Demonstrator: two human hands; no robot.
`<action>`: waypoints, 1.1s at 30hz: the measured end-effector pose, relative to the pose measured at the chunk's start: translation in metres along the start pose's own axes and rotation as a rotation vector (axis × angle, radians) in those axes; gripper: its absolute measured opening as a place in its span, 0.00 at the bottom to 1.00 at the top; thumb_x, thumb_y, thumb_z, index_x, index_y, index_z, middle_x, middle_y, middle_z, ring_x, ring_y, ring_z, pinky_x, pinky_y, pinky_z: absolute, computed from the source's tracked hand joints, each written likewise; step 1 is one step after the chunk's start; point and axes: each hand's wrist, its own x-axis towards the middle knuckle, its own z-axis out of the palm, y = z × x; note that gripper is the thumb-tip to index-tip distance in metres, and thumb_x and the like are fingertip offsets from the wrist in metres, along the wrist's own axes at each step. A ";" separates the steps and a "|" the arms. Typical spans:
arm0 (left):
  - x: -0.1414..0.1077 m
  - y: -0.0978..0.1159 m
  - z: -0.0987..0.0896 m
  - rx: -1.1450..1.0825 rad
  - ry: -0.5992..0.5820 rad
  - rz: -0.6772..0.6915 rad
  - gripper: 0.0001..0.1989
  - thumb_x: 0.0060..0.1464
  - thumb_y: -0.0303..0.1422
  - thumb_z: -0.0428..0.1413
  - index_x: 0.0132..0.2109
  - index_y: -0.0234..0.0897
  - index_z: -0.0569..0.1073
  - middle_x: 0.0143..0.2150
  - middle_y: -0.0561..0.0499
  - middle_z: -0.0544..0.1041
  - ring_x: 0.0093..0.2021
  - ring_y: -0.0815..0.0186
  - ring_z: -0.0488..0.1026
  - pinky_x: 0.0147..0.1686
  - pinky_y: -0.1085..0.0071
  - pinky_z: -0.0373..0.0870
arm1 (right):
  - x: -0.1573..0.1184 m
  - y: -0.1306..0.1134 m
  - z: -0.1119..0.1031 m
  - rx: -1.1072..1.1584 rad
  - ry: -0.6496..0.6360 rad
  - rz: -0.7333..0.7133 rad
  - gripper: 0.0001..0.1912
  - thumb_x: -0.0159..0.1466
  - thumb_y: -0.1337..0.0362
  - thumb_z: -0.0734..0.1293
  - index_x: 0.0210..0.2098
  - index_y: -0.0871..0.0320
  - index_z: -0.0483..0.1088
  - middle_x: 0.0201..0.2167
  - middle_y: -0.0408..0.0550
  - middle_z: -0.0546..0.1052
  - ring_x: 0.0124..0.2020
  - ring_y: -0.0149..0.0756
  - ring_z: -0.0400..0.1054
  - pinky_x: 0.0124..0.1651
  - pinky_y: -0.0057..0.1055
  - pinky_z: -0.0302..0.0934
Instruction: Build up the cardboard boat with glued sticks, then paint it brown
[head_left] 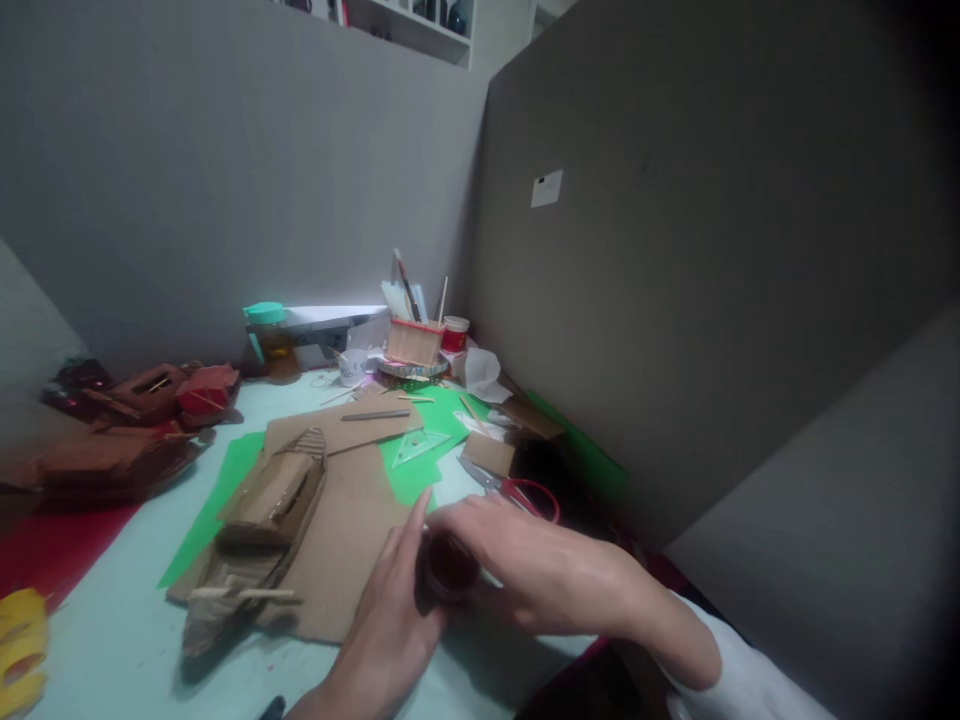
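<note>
**Both hands on a small dark jar**

At far left lie brown cardboard models (135,420). A cardboard boat (259,530) rests on a cardboard sheet (345,560) over green paper (225,490). The left hand (390,620) rises from the bottom edge, fingers wrapped round the jar (448,568). The jar sits low at centre, just off the sheet's right edge. The right hand (525,560) covers it from the right, fingers closed over its top. Red-handled scissors (517,490) lie just behind.

Two bare hands, left hand (390,615) and right hand (525,565), a white sleeve (739,680) on the right arm.
</note>
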 end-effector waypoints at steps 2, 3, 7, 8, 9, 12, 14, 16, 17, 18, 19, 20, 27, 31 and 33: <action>-0.001 0.000 0.000 0.003 0.004 0.008 0.48 0.50 0.30 0.58 0.75 0.35 0.47 0.72 0.33 0.64 0.73 0.46 0.60 0.70 0.43 0.58 | 0.001 -0.002 0.001 -0.035 0.041 0.050 0.22 0.62 0.64 0.75 0.52 0.61 0.66 0.46 0.54 0.75 0.46 0.46 0.69 0.51 0.44 0.65; -0.001 -0.001 0.000 0.005 0.007 0.009 0.48 0.51 0.32 0.59 0.75 0.36 0.47 0.72 0.33 0.64 0.73 0.46 0.60 0.70 0.44 0.59 | 0.003 -0.003 0.002 -0.059 0.053 0.068 0.23 0.62 0.60 0.76 0.52 0.63 0.67 0.46 0.57 0.76 0.46 0.50 0.69 0.53 0.49 0.64; -0.001 -0.001 0.000 0.006 0.016 0.003 0.46 0.53 0.34 0.58 0.75 0.37 0.49 0.72 0.33 0.64 0.70 0.46 0.64 0.68 0.43 0.61 | 0.008 -0.003 0.003 -0.112 0.027 0.040 0.15 0.64 0.57 0.74 0.41 0.63 0.73 0.40 0.58 0.76 0.43 0.51 0.67 0.49 0.51 0.63; -0.001 -0.002 0.000 0.004 0.017 0.003 0.45 0.52 0.33 0.58 0.74 0.37 0.49 0.72 0.34 0.64 0.70 0.46 0.64 0.68 0.43 0.60 | 0.009 -0.003 0.001 -0.109 0.023 0.019 0.13 0.63 0.59 0.73 0.39 0.63 0.73 0.40 0.58 0.75 0.42 0.50 0.66 0.48 0.49 0.64; -0.001 -0.001 0.000 0.001 0.017 0.004 0.46 0.51 0.32 0.58 0.74 0.38 0.50 0.71 0.34 0.65 0.69 0.46 0.65 0.68 0.43 0.60 | 0.009 -0.003 -0.001 -0.101 0.024 0.000 0.12 0.62 0.60 0.73 0.39 0.62 0.72 0.40 0.57 0.75 0.42 0.49 0.65 0.47 0.48 0.64; -0.001 -0.001 -0.001 -0.011 0.009 0.004 0.47 0.50 0.30 0.58 0.75 0.39 0.48 0.67 0.35 0.70 0.65 0.47 0.69 0.65 0.44 0.64 | 0.006 -0.001 -0.010 -0.035 0.038 -0.044 0.10 0.58 0.69 0.74 0.37 0.59 0.70 0.40 0.53 0.73 0.42 0.45 0.64 0.46 0.42 0.63; -0.002 -0.001 -0.001 -0.023 0.003 -0.004 0.48 0.50 0.29 0.58 0.75 0.41 0.47 0.62 0.37 0.73 0.61 0.49 0.72 0.63 0.45 0.67 | 0.001 0.004 -0.016 0.055 0.055 -0.046 0.13 0.55 0.74 0.73 0.37 0.58 0.69 0.38 0.48 0.72 0.41 0.41 0.64 0.44 0.37 0.63; -0.002 -0.001 0.000 -0.032 0.001 -0.010 0.50 0.48 0.28 0.59 0.75 0.43 0.45 0.60 0.39 0.74 0.60 0.49 0.73 0.62 0.45 0.67 | -0.005 0.012 -0.016 0.170 0.088 -0.015 0.16 0.54 0.75 0.73 0.39 0.58 0.68 0.38 0.45 0.72 0.39 0.38 0.65 0.42 0.34 0.63; -0.002 -0.001 0.000 -0.035 0.001 -0.012 0.52 0.47 0.28 0.59 0.75 0.43 0.45 0.59 0.40 0.75 0.60 0.49 0.73 0.63 0.44 0.66 | -0.008 0.017 -0.014 0.233 0.109 0.010 0.17 0.55 0.74 0.72 0.42 0.58 0.68 0.39 0.45 0.73 0.38 0.37 0.66 0.42 0.33 0.64; -0.002 0.000 0.000 -0.035 0.001 -0.013 0.53 0.47 0.28 0.60 0.75 0.43 0.44 0.59 0.40 0.75 0.60 0.49 0.73 0.63 0.44 0.65 | -0.011 0.023 -0.011 0.297 0.131 0.037 0.19 0.56 0.73 0.72 0.46 0.59 0.68 0.40 0.46 0.74 0.39 0.37 0.68 0.42 0.33 0.65; -0.003 0.000 0.000 -0.033 0.002 -0.014 0.53 0.47 0.28 0.60 0.76 0.43 0.44 0.59 0.40 0.75 0.60 0.49 0.72 0.64 0.43 0.65 | -0.014 0.029 -0.006 0.363 0.151 0.062 0.22 0.57 0.72 0.71 0.50 0.59 0.67 0.43 0.47 0.75 0.40 0.37 0.69 0.44 0.34 0.67; -0.003 0.000 0.000 -0.029 0.003 -0.015 0.53 0.47 0.28 0.61 0.76 0.43 0.44 0.59 0.40 0.75 0.60 0.49 0.72 0.64 0.43 0.64 | -0.017 0.036 0.000 0.431 0.168 0.084 0.26 0.57 0.71 0.71 0.54 0.59 0.66 0.47 0.49 0.75 0.43 0.38 0.71 0.46 0.35 0.68; -0.006 0.000 -0.001 0.005 0.005 -0.004 0.53 0.47 0.25 0.60 0.76 0.47 0.45 0.64 0.40 0.73 0.66 0.48 0.68 0.67 0.43 0.61 | -0.030 0.063 0.029 0.812 0.289 0.155 0.28 0.60 0.60 0.72 0.58 0.60 0.66 0.52 0.55 0.75 0.49 0.43 0.73 0.52 0.41 0.69; -0.007 -0.004 -0.003 0.055 0.027 0.043 0.55 0.47 0.25 0.64 0.75 0.53 0.45 0.68 0.43 0.70 0.69 0.48 0.65 0.67 0.43 0.62 | -0.026 0.071 0.033 0.934 0.377 0.138 0.27 0.59 0.55 0.75 0.54 0.58 0.68 0.49 0.51 0.76 0.48 0.43 0.73 0.52 0.40 0.68; -0.011 -0.003 -0.006 0.148 0.081 0.153 0.52 0.52 0.30 0.65 0.75 0.55 0.44 0.70 0.44 0.68 0.69 0.49 0.65 0.65 0.46 0.66 | -0.018 0.077 0.034 0.965 0.439 0.122 0.29 0.58 0.54 0.77 0.54 0.56 0.67 0.49 0.50 0.76 0.49 0.43 0.73 0.53 0.41 0.68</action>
